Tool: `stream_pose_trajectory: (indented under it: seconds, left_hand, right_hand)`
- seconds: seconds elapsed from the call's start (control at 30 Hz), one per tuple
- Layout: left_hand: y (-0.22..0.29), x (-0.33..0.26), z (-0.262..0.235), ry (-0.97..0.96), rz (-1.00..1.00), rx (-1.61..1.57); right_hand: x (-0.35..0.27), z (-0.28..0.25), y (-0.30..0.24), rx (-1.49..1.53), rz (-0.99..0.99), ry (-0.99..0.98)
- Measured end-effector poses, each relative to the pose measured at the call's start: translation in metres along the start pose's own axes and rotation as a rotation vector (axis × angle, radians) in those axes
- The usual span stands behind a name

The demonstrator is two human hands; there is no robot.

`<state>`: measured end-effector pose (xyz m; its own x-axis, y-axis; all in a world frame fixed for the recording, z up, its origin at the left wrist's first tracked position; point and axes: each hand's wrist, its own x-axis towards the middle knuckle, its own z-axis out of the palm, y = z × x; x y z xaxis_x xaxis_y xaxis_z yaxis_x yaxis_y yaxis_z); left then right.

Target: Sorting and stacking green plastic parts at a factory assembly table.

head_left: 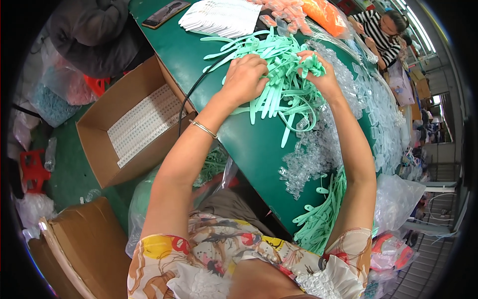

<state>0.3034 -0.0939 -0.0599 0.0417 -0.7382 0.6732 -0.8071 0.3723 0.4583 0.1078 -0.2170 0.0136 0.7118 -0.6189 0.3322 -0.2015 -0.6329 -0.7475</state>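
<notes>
A tangled heap of mint-green plastic straps (271, 92) lies on the green table (249, 147), their flat tails fanning toward me. On the heap's left side my left hand (245, 78) has its fingers curled down over some straps; the fingertips are partly hidden. At the right side, my right hand (322, 74) is closed round a bunch of the straps' rounded ends, which stick out between thumb and fingers. Close to my right forearm, clear plastic pieces (316, 154) are piled. A second bundle of mint-green straps (323, 214) lies beneath that arm at the table's near edge.
A stack of white printed sheets (219, 17) and a phone (166, 14) lie at the far left of the table. Orange pieces (284, 12) sit farther back. An open cardboard box (102, 144) stands left of the table. Across the table works another person (383, 35).
</notes>
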Motion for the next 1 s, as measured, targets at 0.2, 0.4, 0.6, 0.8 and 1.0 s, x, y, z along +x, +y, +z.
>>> stream_pose_trajectory:
  seconds: [0.2, 0.4, 0.6, 0.8, 1.0]
  left_hand:
    - [0.021, 0.010, -0.017, 0.152, 0.012, 0.093]
    - [0.057, 0.037, -0.006, -0.064, -0.174, 0.145]
    - [0.041, 0.056, 0.017, -0.049, -0.300, -0.101]
    - [0.038, 0.079, 0.008, -0.176, -0.367, -0.251]
    - [0.044, 0.063, 0.004, -0.176, -0.416, -0.509]
  right_hand:
    - [0.006, -0.008, -0.008, -0.040, -0.037, -0.026]
    - [0.006, -0.006, -0.006, -0.050, -0.043, -0.014]
    - [0.008, -0.001, -0.004, -0.085, -0.138, -0.019]
    - [0.014, 0.003, -0.006, -0.112, -0.032, -0.009]
    - [0.018, 0.003, -0.001, -0.216, -0.152, -0.025]
